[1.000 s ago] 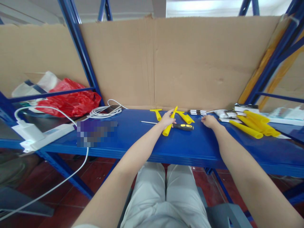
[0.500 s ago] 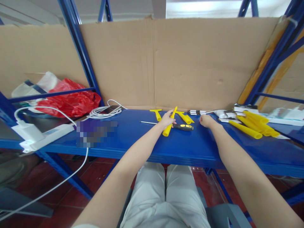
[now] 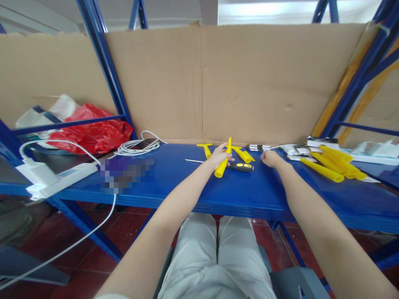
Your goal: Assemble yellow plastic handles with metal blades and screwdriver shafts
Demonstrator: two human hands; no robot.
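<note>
A yellow T-shaped plastic handle [image 3: 221,169] is in my left hand [image 3: 219,156], gripped around its middle and tilted, with the wide round end toward me. Under and beside that hand lies a screwdriver [image 3: 243,167] with a black-and-yellow grip, its shaft pointing left. Two more yellow handles rest behind, one on the left [image 3: 207,151] and one on the right [image 3: 243,155]. My right hand [image 3: 270,158] is closed low over the blue shelf, right of the screwdriver; what its fingers hold, if anything, is hidden. Just behind it sits a small stack of black-and-white pieces [image 3: 259,147].
To the right, several yellow handles [image 3: 327,172] lie piled by black-and-white packets [image 3: 299,150]. A coiled white cable [image 3: 132,148], a red plastic bag [image 3: 90,131] and a white power strip [image 3: 70,176] occupy the left. A cardboard panel [image 3: 249,83] closes off the back.
The yellow handle in my left hand has turned slightly more upright, its wide end shifting a little right. My right hand has hardly moved.
</note>
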